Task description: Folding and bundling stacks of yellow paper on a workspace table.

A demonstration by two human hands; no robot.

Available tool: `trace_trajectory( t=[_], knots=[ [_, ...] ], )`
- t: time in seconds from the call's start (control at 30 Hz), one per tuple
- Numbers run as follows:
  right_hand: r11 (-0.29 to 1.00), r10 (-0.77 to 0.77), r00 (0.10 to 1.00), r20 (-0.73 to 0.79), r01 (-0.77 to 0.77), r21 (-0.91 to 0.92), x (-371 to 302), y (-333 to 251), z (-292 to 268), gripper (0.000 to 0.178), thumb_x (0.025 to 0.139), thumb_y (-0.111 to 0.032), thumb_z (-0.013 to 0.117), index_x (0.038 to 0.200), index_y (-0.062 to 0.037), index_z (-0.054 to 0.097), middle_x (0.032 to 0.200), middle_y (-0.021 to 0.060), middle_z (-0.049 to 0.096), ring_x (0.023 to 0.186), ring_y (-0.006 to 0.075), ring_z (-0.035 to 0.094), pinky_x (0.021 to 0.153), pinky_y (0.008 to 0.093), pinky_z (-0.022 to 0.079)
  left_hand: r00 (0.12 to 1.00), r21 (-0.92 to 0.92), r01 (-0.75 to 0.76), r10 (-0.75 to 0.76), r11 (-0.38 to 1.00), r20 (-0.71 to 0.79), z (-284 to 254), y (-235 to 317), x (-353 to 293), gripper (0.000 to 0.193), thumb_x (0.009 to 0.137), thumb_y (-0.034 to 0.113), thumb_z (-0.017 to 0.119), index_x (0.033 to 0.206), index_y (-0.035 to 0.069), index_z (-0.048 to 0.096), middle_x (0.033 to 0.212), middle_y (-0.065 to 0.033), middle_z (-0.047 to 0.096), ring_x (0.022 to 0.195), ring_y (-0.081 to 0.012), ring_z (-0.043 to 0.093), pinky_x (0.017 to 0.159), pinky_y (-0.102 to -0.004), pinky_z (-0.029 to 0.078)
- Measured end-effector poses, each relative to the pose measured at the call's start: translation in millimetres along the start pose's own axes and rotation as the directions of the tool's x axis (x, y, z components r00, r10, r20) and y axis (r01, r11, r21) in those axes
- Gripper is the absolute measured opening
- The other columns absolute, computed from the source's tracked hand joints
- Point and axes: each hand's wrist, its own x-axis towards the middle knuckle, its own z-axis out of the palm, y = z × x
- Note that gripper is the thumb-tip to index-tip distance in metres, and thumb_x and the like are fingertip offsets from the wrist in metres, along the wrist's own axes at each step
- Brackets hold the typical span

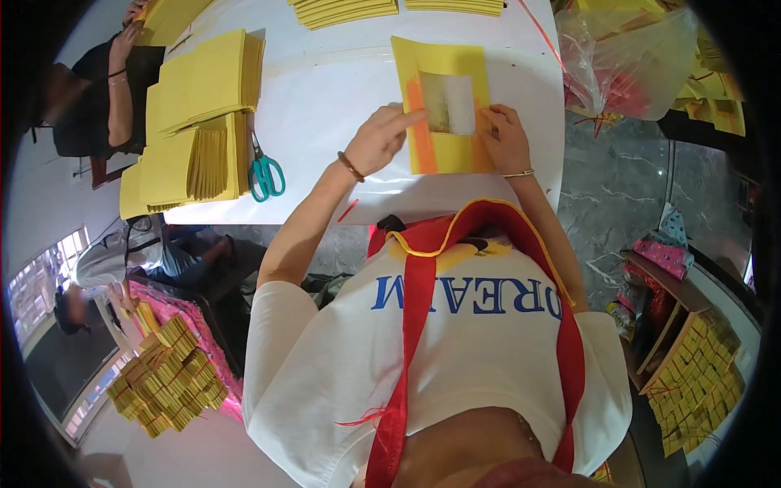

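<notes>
A yellow paper sheet (452,157) lies on the white table in front of me, with a silvery rectangular patch (461,102) in its middle and an orange strip (424,146) along its left side. My left hand (382,140) has its thumb and forefinger closed at the left edge, by the orange strip; the other fingers are curled in. On the opposite edge, my right hand (506,140) pinches the paper between thumb and fingers. The left side of the sheet looks slightly raised. Whether it is one layer or several, I cannot tell.
Stacks of yellow paper (203,81) and teal-handled scissors (266,175) are on the white table (325,89) to the left. More yellow stacks (346,10) sit at its far edge. A clear plastic bag (622,65) is at right. Another person's hand (124,45) works at far left.
</notes>
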Motion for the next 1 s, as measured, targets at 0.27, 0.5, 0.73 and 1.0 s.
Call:
trace_trajectory(
  t=[0.27, 0.5, 0.73, 1.0],
  knots=[
    [0.986, 0.071, 0.993, 0.098, -0.085, 0.141, 4.5, 5.4, -10.8, 0.028, 0.079, -0.013, 0.059, 0.106, -0.0046, 0.061, 0.112, 0.0096, 0.052, 0.083, 0.0230, 0.059, 0.076, 0.0309, 0.047, 0.965, 0.587, 0.079, 0.087, 0.805, -0.248, 25.2, 3.5, -5.3, 0.044, 0.068, -0.001, 0.054, 0.106, 0.019, 0.061, 0.112, -0.0038, 0.051, 0.099, -0.0262, 0.046, 0.080, -0.0391, 0.038],
    [0.780, -0.113, 0.924, 0.365, -0.145, 0.608, -7.1, 9.4, -34.5, 0.050, 0.095, -0.036, 0.027, 0.110, 0.0015, 0.057, 0.113, 0.0119, 0.056, 0.104, 0.0211, 0.052, 0.096, 0.0319, 0.035, 0.985, 0.273, -0.102, 0.135, 0.956, -0.104, 18.8, -8.8, -16.5, 0.032, 0.070, 0.004, 0.057, 0.100, 0.013, 0.063, 0.098, -0.0041, 0.058, 0.092, -0.0237, 0.052, 0.080, -0.0339, 0.041],
    [0.759, 0.100, 0.949, 0.298, -0.266, 0.594, -26.5, 32.9, -19.7, 0.047, 0.092, -0.036, 0.035, 0.104, 0.0027, 0.059, 0.092, 0.0077, 0.063, 0.086, 0.0158, 0.058, 0.079, 0.0271, 0.043, 0.971, 0.065, 0.224, -0.217, 0.972, -0.101, 14.2, 6.9, -1.6, 0.016, 0.081, 0.020, 0.060, 0.090, 0.008, 0.065, 0.074, -0.0106, 0.060, 0.073, -0.0268, 0.056, 0.066, -0.0360, 0.044],
    [0.825, 0.277, 0.945, 0.174, -0.327, 0.461, -5.6, 10.6, -0.8, 0.033, 0.079, -0.023, 0.062, 0.105, -0.0014, 0.057, 0.078, 0.0055, 0.063, 0.067, 0.0112, 0.056, 0.064, 0.0252, 0.044, 0.808, -0.140, 0.577, -0.587, 0.805, -0.045, 17.4, -5.5, 17.9, 0.036, 0.080, 0.039, 0.059, 0.088, 0.004, 0.064, 0.070, -0.0167, 0.061, 0.061, -0.0309, 0.058, 0.055, -0.0385, 0.044]
  ],
)
